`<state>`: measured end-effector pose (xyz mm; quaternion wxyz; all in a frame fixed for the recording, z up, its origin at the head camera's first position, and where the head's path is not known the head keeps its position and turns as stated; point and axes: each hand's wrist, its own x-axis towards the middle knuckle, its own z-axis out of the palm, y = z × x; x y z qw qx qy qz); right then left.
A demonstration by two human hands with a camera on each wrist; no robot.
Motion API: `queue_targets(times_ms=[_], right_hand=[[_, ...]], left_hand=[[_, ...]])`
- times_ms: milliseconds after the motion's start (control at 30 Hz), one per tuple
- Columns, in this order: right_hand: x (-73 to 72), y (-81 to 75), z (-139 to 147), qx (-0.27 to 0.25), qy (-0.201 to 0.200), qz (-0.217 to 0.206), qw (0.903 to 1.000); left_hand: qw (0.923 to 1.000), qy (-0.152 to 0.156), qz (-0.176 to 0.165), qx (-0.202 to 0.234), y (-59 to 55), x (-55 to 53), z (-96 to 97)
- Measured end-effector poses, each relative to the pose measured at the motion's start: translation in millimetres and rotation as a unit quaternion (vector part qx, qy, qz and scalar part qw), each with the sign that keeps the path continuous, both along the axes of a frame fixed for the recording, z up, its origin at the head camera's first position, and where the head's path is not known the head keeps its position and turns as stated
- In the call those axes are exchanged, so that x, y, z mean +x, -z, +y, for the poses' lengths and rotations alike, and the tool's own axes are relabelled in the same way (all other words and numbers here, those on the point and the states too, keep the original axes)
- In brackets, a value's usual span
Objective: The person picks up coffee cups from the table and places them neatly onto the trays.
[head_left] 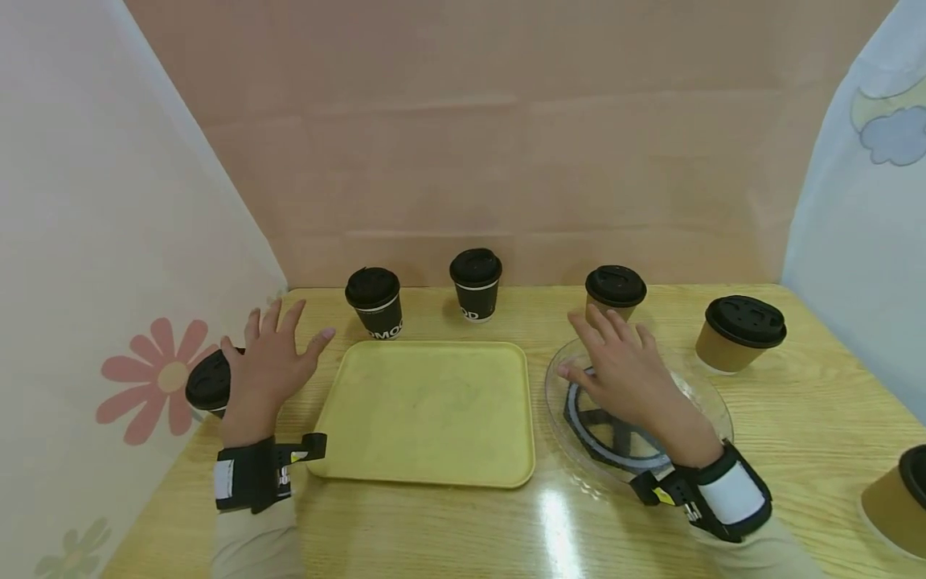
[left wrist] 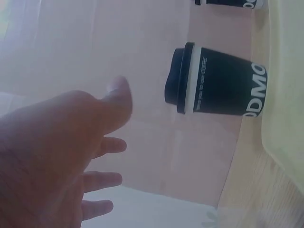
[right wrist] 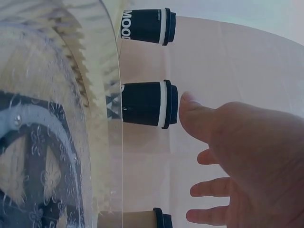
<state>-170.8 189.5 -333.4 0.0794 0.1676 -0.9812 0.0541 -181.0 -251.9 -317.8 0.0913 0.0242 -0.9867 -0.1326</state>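
Note:
My left hand (head_left: 268,370) is raised with fingers spread and holds nothing. Partly behind it, at the table's left edge, is a cup with a black lid (head_left: 206,384). The left wrist view shows a black paper coffee cup (left wrist: 223,83) beyond the thumb. My right hand (head_left: 625,378), also empty with fingers apart, hovers over a clear round patterned plastic dish or cover (head_left: 712,398). A dark octagonal frame with a pale ring (head_left: 582,434) shows through the clear plastic. Just beyond the right fingertips stands a brown coffee cup with a black lid (head_left: 615,285), its lower part hidden.
A shallow yellow tray (head_left: 427,414) lies between the hands. Behind it stand two black lidded cups, the left one (head_left: 378,305) and the right one (head_left: 477,289). Brown lidded cups stand at the right (head_left: 734,338) and near right edge (head_left: 897,503). Cloth walls border the table.

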Motion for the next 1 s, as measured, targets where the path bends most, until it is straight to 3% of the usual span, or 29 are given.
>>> queue_targets(times_ms=[400,733,1000], right_hand=[[3.7,0.8,-7.3,0.003,-0.011,0.011,0.9999],[8.8,3.9,-18.8,0.006,-0.027,0.020,0.9994],[15.7,4.1,-27.8,0.012,-0.044,0.023,0.9987]], left_hand=[[0.9995,-0.031,0.002,0.008,-1.1,8.2,-20.4],[0.9981,-0.044,-0.031,0.029,3.2,12.9,-33.2],[0.9971,-0.060,-0.046,-0.003,10.4,12.8,-42.1]])
